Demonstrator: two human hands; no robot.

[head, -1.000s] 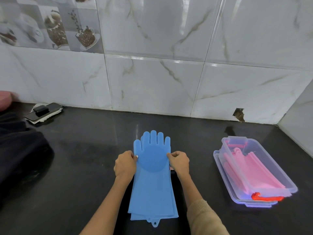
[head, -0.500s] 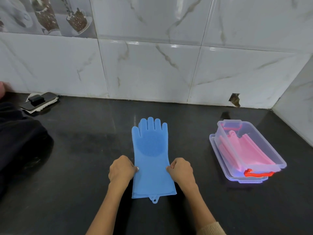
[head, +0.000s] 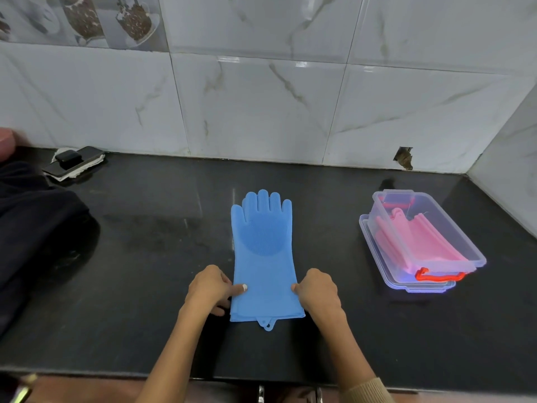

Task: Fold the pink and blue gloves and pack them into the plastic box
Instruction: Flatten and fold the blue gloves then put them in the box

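The blue gloves [head: 265, 257] lie stacked flat on the black counter, fingers pointing at the wall, cuff toward me. My left hand [head: 210, 287] pinches the left edge near the cuff. My right hand [head: 318, 289] pinches the right edge at the same height. At the right stands the clear plastic box [head: 447, 237], resting on its lid, with a red handle at its near end. The folded pink gloves [head: 418, 242] lie inside it.
A dark cloth [head: 37, 228] covers the counter's left side. A phone on a white cloth [head: 74, 162] sits at the back left by the tiled wall. A side wall closes off the right. The counter's front edge [head: 116, 370] runs just below my forearms.
Both hands slid down the gloves' edges from beside the palm toward the cuff. The camera view shifted, showing more of the counter's front edge.
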